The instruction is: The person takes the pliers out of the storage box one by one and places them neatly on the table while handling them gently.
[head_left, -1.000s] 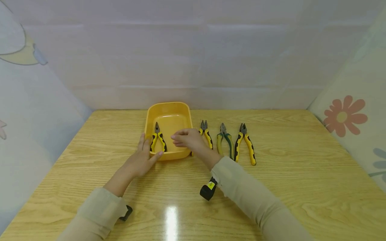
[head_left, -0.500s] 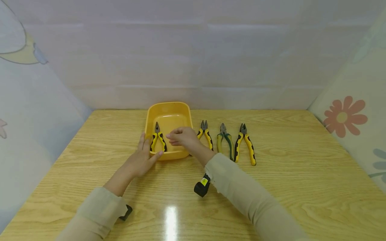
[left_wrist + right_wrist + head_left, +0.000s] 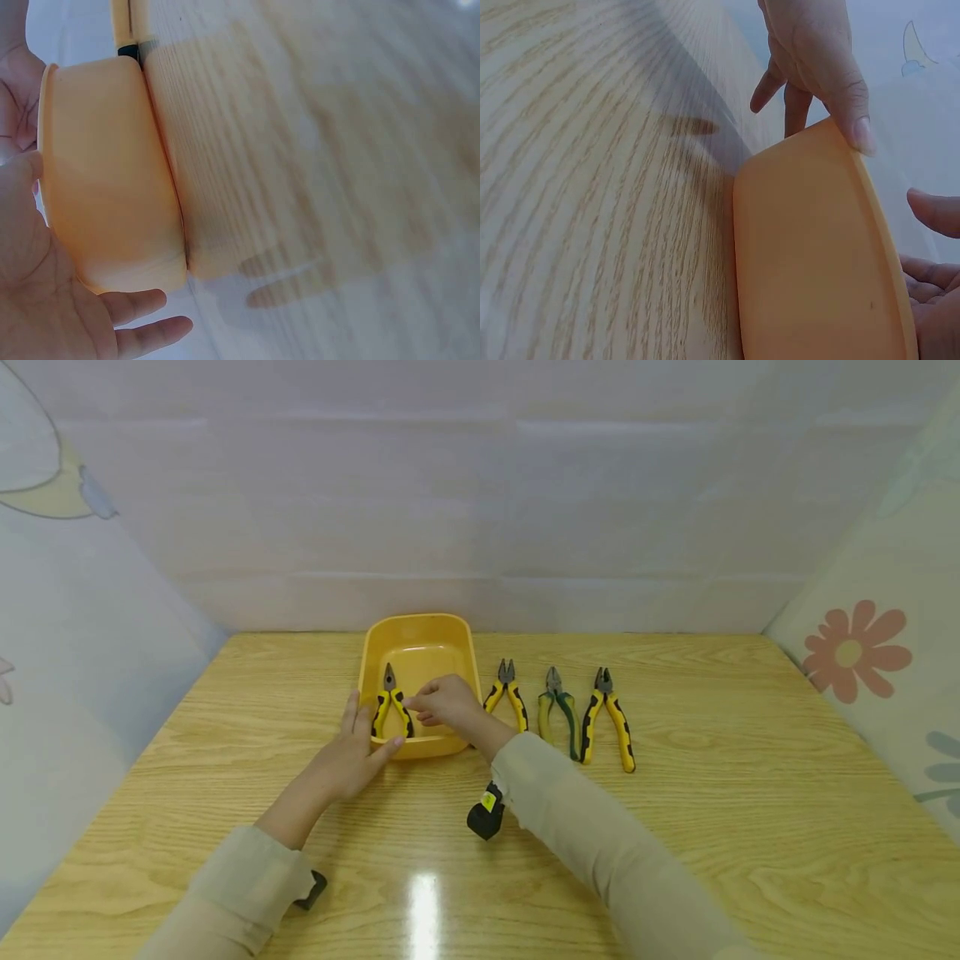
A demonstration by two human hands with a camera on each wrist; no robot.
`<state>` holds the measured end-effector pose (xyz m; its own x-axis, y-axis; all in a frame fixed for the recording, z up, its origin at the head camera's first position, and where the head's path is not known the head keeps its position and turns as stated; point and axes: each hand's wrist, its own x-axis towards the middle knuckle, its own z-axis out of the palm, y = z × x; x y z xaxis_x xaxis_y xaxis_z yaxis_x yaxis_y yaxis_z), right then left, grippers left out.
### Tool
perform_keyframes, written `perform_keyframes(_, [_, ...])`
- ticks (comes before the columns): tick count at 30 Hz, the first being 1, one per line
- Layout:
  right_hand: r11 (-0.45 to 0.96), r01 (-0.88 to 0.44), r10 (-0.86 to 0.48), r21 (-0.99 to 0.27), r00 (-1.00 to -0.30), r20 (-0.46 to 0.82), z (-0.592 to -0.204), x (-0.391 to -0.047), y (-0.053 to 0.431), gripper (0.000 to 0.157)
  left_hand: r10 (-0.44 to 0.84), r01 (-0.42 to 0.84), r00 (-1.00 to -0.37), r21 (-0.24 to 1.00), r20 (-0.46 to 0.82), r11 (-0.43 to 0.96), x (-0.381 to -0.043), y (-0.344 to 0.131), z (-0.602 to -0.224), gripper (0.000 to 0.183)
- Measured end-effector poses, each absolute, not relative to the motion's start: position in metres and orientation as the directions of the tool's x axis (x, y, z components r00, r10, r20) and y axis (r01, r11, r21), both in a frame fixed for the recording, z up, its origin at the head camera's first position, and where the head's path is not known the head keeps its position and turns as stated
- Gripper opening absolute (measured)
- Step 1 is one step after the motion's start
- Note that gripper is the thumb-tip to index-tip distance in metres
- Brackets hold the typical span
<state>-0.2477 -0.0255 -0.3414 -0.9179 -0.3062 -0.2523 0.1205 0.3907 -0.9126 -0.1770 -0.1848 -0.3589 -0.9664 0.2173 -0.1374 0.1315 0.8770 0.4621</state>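
A yellow plastic box (image 3: 420,748) stands at the back of the table with long-nose pliers (image 3: 381,717) lying in its left part, black and yellow handles toward me. My left hand (image 3: 347,764) rests on the box's front left corner, its thumb on the rim and its fingers spread along the outer side. Over the box is my right hand (image 3: 448,702), holding nothing visible; its fingertips meet the pliers' right handle in the head view, and I cannot tell whether they touch it. In the right wrist view, the left thumb (image 3: 861,133) lies on the box rim.
Right of the box, three more tools lie in a row on the wooden table (image 3: 750,793): black and yellow pliers (image 3: 507,675), green-handled pliers (image 3: 554,683) and further black and yellow pliers (image 3: 605,683). A pale wall (image 3: 480,527) rises behind.
My right hand has moved left across the box, from its right side up to the pliers' handle. The left hand, the box and the pliers have stayed in place.
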Motion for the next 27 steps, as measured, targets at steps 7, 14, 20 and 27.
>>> perform_keyframes(7, [0.462, 0.133, -0.285, -0.877, -0.914, -0.288, -0.344, -0.252, -0.031, 0.028, 0.217, 0.132, -0.966, 0.46, -0.137, 0.878, -0.177, -0.185, -0.359, 0.082])
perform_keyframes(14, [0.593, 0.107, -0.273, -0.798, -0.906, -0.324, -0.346, -0.254, -0.039, 0.028, 0.223, 0.142, -0.966, 0.457, -0.128, 0.878, -0.178, -0.184, -0.358, 0.08])
perform_keyframes(20, [0.642, 0.088, -0.269, -0.762, -0.904, -0.331, -0.348, -0.256, -0.046, 0.026, 0.214, 0.132, -0.968, 0.458, -0.132, 0.879, -0.179, -0.185, -0.358, 0.079])
perform_keyframes(27, [0.665, 0.051, -0.295, -0.745, -0.899, -0.325, -0.35, -0.255, -0.05, 0.032, 0.217, 0.132, -0.966, 0.455, -0.139, 0.881, -0.179, -0.186, -0.358, 0.084])
